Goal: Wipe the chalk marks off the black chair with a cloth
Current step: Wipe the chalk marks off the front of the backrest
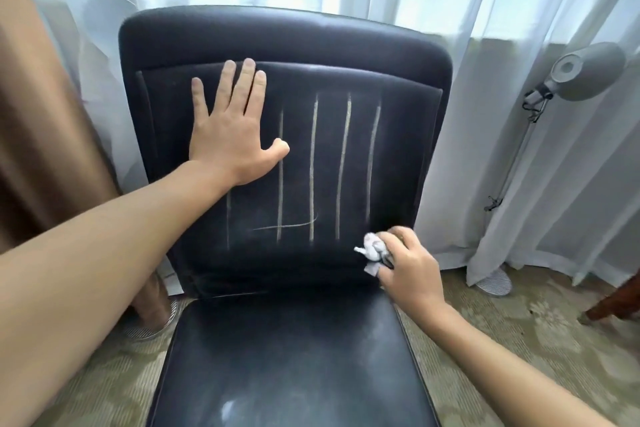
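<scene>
- We are bracing the black chair (408, 55) backrest with the flat, released left hand (232, 128)
- Our right hand (408, 263) is grasping the bunched cloth (372, 248) beside the lowest chalk marks (313, 166), all apparently unwiped; next we are likely needing a firm sweep across them

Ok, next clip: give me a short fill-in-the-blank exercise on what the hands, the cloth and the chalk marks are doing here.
1. The left hand lies flat on the chair's ____.
2. The crumpled white cloth is held in the ____ hand.
3. The long chalk marks on the black chair run ____.
4. The cloth sits near the lower ____ corner of the backrest panel.

Missing words: backrest; right; vertically; right
</scene>
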`<action>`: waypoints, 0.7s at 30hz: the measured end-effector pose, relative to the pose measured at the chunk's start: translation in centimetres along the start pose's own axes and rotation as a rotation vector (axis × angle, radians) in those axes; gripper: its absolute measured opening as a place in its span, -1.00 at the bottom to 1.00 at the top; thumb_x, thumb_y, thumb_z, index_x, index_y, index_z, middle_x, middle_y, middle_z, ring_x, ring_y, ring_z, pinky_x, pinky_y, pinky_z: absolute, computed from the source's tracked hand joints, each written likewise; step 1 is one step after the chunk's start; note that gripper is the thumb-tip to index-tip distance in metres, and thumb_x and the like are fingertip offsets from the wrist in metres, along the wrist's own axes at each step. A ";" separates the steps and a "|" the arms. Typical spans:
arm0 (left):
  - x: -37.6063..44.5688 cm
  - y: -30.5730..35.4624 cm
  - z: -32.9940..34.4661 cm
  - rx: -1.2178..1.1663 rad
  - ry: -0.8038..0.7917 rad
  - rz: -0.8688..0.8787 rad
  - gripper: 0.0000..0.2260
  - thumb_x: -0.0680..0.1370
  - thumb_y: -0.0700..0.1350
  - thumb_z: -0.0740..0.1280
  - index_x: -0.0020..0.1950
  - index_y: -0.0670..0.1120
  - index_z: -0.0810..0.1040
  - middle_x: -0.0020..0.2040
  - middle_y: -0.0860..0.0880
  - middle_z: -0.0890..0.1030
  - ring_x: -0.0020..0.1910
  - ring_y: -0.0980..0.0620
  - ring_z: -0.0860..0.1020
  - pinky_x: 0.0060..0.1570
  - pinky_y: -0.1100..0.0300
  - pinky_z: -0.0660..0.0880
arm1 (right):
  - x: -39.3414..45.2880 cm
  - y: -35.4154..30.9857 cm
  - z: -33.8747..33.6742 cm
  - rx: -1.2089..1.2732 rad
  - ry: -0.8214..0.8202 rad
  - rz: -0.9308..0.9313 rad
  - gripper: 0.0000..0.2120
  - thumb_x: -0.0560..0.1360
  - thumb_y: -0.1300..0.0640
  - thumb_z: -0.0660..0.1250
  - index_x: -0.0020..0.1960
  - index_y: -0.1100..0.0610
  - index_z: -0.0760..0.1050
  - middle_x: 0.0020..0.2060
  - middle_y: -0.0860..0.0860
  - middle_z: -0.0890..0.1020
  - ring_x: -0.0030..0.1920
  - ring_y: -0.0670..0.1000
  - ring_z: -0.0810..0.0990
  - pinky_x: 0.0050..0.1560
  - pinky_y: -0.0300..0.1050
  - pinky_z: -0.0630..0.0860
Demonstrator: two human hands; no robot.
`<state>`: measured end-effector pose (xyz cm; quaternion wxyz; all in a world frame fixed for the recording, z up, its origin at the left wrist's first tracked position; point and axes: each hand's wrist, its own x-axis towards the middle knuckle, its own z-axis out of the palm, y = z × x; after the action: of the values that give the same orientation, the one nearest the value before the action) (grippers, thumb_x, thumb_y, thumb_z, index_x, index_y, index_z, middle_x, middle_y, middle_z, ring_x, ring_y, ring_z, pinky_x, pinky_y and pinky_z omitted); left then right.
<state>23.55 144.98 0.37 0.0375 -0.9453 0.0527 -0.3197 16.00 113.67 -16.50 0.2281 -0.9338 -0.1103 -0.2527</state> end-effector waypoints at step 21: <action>0.0 -0.4 -1.1 -0.030 -0.058 0.003 -0.11 0.54 0.34 0.19 0.71 -0.04 -0.09 0.72 -0.02 -0.17 0.68 -0.07 -0.21 0.58 -0.37 -0.14 | 12.2 -5.7 -4.6 -0.180 0.085 -0.129 -0.68 0.39 0.03 0.55 0.06 0.18 0.66 -0.06 0.09 0.55 -0.22 0.23 0.57 -0.25 -0.06 0.41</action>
<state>22.93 145.30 1.28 0.0254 -0.9546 0.0575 -0.2913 22.53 117.53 -4.44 0.1312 -0.9299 -0.1372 -0.3150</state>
